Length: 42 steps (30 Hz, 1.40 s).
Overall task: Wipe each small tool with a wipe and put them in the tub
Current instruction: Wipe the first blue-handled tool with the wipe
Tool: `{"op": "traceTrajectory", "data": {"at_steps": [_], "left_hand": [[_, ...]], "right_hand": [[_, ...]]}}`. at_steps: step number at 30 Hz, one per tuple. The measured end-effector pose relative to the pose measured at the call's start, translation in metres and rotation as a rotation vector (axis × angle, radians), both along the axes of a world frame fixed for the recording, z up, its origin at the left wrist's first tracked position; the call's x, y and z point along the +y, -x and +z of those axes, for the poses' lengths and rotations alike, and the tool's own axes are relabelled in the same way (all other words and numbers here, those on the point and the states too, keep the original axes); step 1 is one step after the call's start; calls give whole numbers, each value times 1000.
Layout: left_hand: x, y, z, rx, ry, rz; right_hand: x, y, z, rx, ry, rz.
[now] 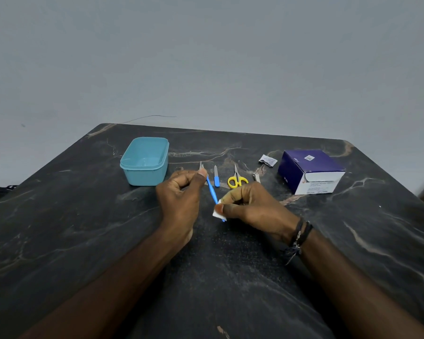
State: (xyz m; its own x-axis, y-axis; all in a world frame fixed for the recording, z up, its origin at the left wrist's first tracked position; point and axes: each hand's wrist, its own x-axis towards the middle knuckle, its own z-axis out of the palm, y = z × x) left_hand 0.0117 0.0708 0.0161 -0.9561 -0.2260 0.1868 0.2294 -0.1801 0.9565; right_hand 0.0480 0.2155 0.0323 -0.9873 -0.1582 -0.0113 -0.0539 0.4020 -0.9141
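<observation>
Left hand: the left hand [181, 192] pinches the upper end of a slim blue plastic-handled tool [212, 190] between thumb and curled fingers, holding it slanted above the dark marbled tabletop [83, 228].
Right hand: the right hand [252, 206] pinches a small white wipe [217, 211] folded round the lower end of the blue tool; the tool's tip shows just below the wipe. A dark corded bracelet [300, 234] sits on this wrist.
Tub: a light blue rectangular plastic tub [145, 162] stands just beyond the left hand, on its outer side; no tool shows inside.
Waiting tools: just beyond the left thumb, a thin metal point [201, 165] shows, partly hidden. Between and beyond the two hands lies a small blue-handled nail file [216, 177]. Just beyond the right hand lie small yellow-handled scissors [236, 179] and a silver metal nail clipper [256, 177].
Supplies: beyond the right hand and to its outer side stands a purple and white cardboard box [311, 171]; a torn silver-white wipe sachet [267, 160] lies just beside the box, on its hand-facing side.
</observation>
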Motion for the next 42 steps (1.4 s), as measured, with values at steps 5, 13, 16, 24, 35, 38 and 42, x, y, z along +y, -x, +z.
{"op": "traceTrajectory", "data": {"at_steps": [5,13,16,24,35,38,42], "left_hand": [[0,1,-2,-5,17,-15],[-1,1,0,-9,-2,11],[1,-1,0,-12,12,5],[0,0,0,-23,16,15],[2,-1,-2,-26,11,-13],[3,-3,-2,-19,22,-27],[2,-2,-3,-2,29,-29]], "right_hand": [[3,1,2,31,18,6],[6,-1,6,-41,-31,59],[5,-1,7,7,-20,25],[7,-2,8,-80,-54,96],[4,-2,7,-27,75,5],[1,-3,6,-55,149,-52],[0,-4,6,-101,130,-4]]}}
